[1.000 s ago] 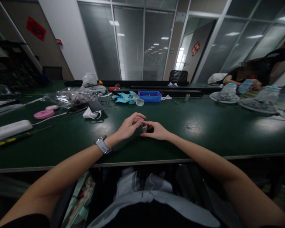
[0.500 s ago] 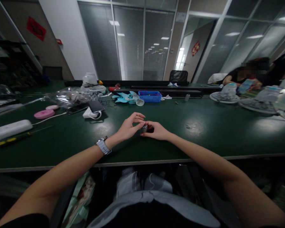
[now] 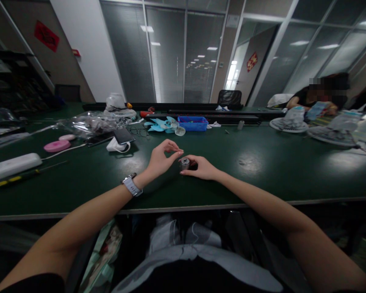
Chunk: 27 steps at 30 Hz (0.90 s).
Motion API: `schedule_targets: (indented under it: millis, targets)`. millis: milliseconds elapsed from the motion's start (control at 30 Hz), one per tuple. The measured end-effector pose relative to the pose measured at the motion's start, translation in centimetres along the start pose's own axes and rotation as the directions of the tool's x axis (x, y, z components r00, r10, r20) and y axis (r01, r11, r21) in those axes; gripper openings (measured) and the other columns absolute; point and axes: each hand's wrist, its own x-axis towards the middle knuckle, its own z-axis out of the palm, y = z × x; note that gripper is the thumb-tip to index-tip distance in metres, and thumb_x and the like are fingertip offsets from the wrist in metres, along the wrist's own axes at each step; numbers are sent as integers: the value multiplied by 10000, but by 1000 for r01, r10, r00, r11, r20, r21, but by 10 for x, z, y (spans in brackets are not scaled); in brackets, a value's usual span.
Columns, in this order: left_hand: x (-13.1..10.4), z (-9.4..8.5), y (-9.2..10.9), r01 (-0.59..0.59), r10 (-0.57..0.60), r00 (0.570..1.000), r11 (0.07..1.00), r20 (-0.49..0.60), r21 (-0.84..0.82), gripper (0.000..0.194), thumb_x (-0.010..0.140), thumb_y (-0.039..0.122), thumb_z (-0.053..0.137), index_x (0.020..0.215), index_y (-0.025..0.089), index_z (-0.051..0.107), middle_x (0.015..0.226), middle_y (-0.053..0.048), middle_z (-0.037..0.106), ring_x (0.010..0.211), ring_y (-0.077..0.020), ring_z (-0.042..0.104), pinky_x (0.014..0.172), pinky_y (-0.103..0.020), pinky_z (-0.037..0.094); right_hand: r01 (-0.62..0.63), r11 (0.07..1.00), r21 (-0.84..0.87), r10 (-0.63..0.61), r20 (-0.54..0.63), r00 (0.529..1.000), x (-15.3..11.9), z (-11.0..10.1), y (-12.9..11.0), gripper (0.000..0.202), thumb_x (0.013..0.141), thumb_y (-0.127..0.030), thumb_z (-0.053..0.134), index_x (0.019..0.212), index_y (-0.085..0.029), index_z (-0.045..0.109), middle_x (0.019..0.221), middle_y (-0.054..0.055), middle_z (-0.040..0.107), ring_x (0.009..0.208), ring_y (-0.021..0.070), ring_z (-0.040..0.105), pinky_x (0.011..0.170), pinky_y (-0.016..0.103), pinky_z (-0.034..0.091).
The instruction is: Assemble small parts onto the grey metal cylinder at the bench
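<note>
Head cam, looking fwd and down over a dark green table (image 3: pixel 262 179). Right hand (image 3: pixel 201 167) rests on the table w/ fingers curled around a small silver cylinder (image 3: pixel 185 163) — it stands upright, shiny top facing up, near the table's front edge and roughly centre of view. Thumb and fingers close on its sides; a dark part sits just behind it inside the hand, too small to tell what. Left hand (image 3: pixel 160 159) hovers just left of the cylinder, lifted off the table, thumb and forefinger pinched together at the tips, other fingers arched above. Can't tell whether anything is between the pinched tips — too small. Pinch is near the cylinder top but apart from it. Left wrist wears a watch (image 3: pixel 131 185) w/ a light strap.

Further back, left side: white phone stand (image 3: pixel 117 146) w/ a dark phone (image 3: pixel 123 136) leaning on it, pink round disc (image 3: pixel 56 146), white power strip (image 3: pixel 12 166), screwdriver (image 3: pixel 21 176) w/ yellow-black handle lying beside it, crumpled clear plastic bag (image 3: pixel 88 123). Mid-back: light blue fan blade (image 3: pixel 161 125) just left of a blue tray (image 3: pixel 192 123). A small white fan (image 3: pixel 117 105) stands behind the bag.

Far right: another person (image 3: pixel 320 95) sits at the table end, w/ white fan grilles (image 3: pixel 288 124) lying in front. Glass partitions w/ blinds behind.
</note>
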Motion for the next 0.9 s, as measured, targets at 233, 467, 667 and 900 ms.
schedule_targets:
  millis: [233, 467, 667, 900]
  targets:
    - [4, -15, -39, 280, -349, 913, 912, 210, 301, 144, 696, 285, 714, 706, 189, 607, 738, -42, 728, 719, -212, 694, 649, -312, 498, -6, 1000, -13, 6, 5, 1000, -1, -2, -3, 473, 738, -396, 712, 1139, -162, 616, 1071, 70, 672, 940, 180, 633, 811, 303, 498]
    - [5, -20, -48, 184, -279, 944, 890, 179, 417, 135, 647, 225, 747, 725, 213, 638, 788, -39, 735, 763, -225, 693, 665, -319, 505, -8, 1000, 2, 8, 10, 1000, -1, -3, -4, 468, 738, -395, 715, 1136, -169, 618, 1072, 71, 671, 945, 190, 632, 828, 331, 501]
    - [3, -20, -44, 69, -171, 964, 902, 205, 426, 113, 642, 198, 738, 711, 225, 654, 680, -14, 718, 662, -206, 683, 578, -286, 488, -3, 1000, -3, 4, 11, 1000, -1, -3, -3, 478, 742, -400, 711, 1150, -173, 610, 1072, 71, 671, 951, 193, 630, 842, 344, 501]
    - [3, -6, -15, -6, 1, 999, 992, 44, 126, 201, 752, 308, 689, 871, 188, 580, 863, -51, 727, 829, -199, 691, 745, -315, 515, 3, 1000, -13, -3, 9, 1000, -1, -2, -1, 465, 741, -400, 710, 1133, -170, 609, 1040, 62, 670, 918, 184, 631, 829, 338, 502]
